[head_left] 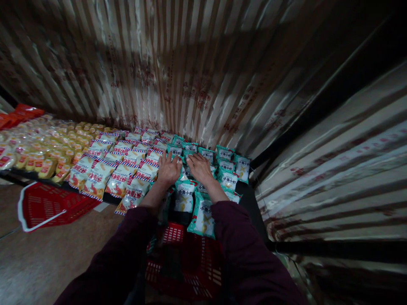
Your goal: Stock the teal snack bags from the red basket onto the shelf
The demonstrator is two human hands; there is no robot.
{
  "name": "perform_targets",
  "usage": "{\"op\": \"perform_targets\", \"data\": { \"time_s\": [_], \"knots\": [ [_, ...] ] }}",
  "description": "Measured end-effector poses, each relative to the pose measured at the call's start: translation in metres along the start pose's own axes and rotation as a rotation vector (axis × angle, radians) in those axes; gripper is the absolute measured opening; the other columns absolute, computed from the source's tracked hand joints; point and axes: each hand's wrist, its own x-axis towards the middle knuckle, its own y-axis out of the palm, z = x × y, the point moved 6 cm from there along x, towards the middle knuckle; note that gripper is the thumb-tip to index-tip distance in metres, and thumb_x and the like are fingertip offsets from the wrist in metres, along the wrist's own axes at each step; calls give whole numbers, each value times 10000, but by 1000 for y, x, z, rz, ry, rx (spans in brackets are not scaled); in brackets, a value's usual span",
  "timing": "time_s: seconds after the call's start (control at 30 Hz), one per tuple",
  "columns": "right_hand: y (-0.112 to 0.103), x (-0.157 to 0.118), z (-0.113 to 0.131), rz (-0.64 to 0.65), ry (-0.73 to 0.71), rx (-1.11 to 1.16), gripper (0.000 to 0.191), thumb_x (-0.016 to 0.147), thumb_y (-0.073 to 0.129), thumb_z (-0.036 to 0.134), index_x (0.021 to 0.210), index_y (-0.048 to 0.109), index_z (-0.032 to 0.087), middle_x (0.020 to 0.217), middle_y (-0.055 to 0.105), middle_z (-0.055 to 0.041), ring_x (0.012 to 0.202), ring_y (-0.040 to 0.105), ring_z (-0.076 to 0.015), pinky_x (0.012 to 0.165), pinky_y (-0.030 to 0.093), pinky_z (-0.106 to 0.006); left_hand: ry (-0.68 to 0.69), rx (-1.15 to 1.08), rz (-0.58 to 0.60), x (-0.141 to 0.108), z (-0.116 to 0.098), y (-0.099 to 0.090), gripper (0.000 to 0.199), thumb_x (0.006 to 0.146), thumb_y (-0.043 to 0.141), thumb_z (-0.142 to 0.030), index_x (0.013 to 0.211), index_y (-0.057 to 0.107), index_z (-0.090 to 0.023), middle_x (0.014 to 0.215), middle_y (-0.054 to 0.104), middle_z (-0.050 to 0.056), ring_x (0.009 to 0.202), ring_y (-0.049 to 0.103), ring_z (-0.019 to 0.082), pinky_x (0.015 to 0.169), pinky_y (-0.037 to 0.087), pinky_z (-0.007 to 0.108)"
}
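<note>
Several teal-and-white snack bags lie in rows at the right end of a dark shelf. My left hand rests on the bags near the border with the white, red and blue ones, its fingers apart. Just to the right, my right hand lies palm down across other teal bags, fingers spread. Neither hand grips a bag. White bags with red and blue striped edges stand in rows to the left of my hands.
Yellow wrapped packs and orange packs fill the shelf's left. A red basket with a white handle is on the floor; another red basket sits below my arms. Striped sheeting hangs behind.
</note>
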Motion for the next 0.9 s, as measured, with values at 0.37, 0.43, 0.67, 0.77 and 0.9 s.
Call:
{"op": "perform_targets", "data": {
  "time_s": [0.37, 0.43, 0.67, 0.77, 0.9],
  "knots": [
    [-20, -62, -21, -57, 53, -13, 479, 985, 299, 374, 1304, 569, 140, 1391, 536, -138, 1377, 383, -262, 1113, 324, -471, 188, 39, -6, -41, -37, 0, 403, 940, 384, -334, 1191, 608, -112, 1438, 458, 205, 1448, 224, 306, 1149, 218, 557],
    [-15, -70, -25, -21, 79, -15, 471, 985, 302, 361, 1317, 557, 144, 1387, 539, -141, 1364, 404, -265, 1105, 336, -475, 188, 46, -4, -49, -42, 4, 397, 939, 383, -328, 1183, 609, -111, 1425, 469, 215, 1444, 238, 307, 1146, 210, 571],
    [-6, -81, -26, -21, 71, 31, 473, 988, 299, 376, 1337, 538, 165, 1392, 536, -131, 1352, 422, -241, 1110, 345, -439, 179, 48, 22, -64, -50, 13, 417, 921, 434, -325, 1231, 598, -99, 1450, 428, 233, 1440, 225, 343, 1141, 209, 576],
    [-5, -85, -22, -16, 61, 32, 474, 989, 300, 362, 1343, 530, 147, 1378, 548, -132, 1351, 423, -237, 1115, 340, -428, 160, 48, 32, -68, -54, 12, 429, 905, 465, -322, 1254, 586, -105, 1470, 398, 230, 1437, 212, 368, 1130, 227, 585],
    [-5, -89, -21, -29, 71, 44, 470, 986, 311, 364, 1306, 565, 131, 1367, 555, -147, 1353, 419, -249, 1113, 338, -442, 134, 42, 22, -74, -62, 9, 418, 903, 465, -322, 1240, 597, -113, 1465, 406, 227, 1436, 211, 372, 1126, 233, 592]
  ]
}}
